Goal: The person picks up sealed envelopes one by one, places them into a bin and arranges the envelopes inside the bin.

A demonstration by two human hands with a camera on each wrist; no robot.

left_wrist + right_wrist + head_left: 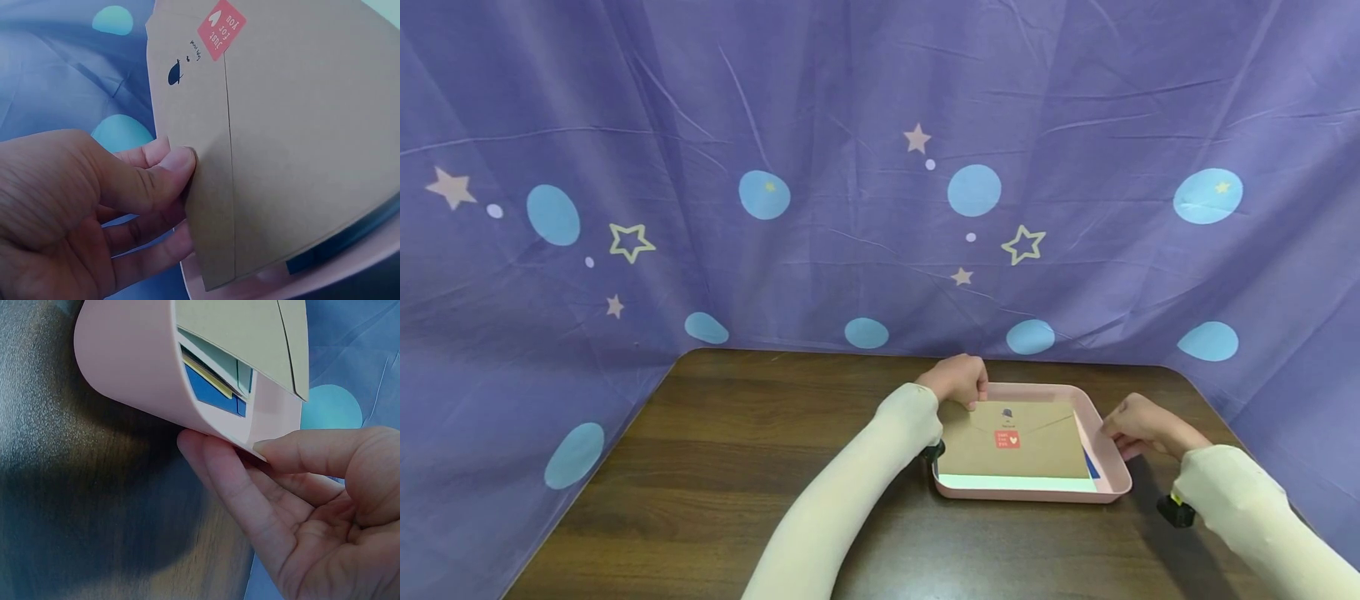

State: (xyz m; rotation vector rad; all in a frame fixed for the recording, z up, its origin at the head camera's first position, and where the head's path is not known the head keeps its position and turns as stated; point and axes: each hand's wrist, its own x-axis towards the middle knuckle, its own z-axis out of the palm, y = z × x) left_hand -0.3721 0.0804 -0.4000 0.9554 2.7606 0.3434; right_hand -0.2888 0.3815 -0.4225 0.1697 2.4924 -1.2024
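A brown kraft envelope [1037,454] with a red "just for you" sticker [1007,439] lies on top of a stack in a pink tray [1037,495]. My left hand [94,187] pinches the envelope's flap-side edge between thumb and fingers, at the tray's far left corner. With thumb inside and fingers outside, my right hand [294,500] grips the tray's right rim. Beneath the brown envelope, the right wrist view shows a pale green envelope [215,359], a yellow edge [209,378] and a blue envelope [212,397]. The rest of the stack is hidden.
The tray stands on the right part of a dark wooden table [737,450]. Behind and beside the table hangs a purple curtain [850,167] with stars and blue ovals. A black wrist camera [1176,510] sits under the right wrist, above the tabletop.
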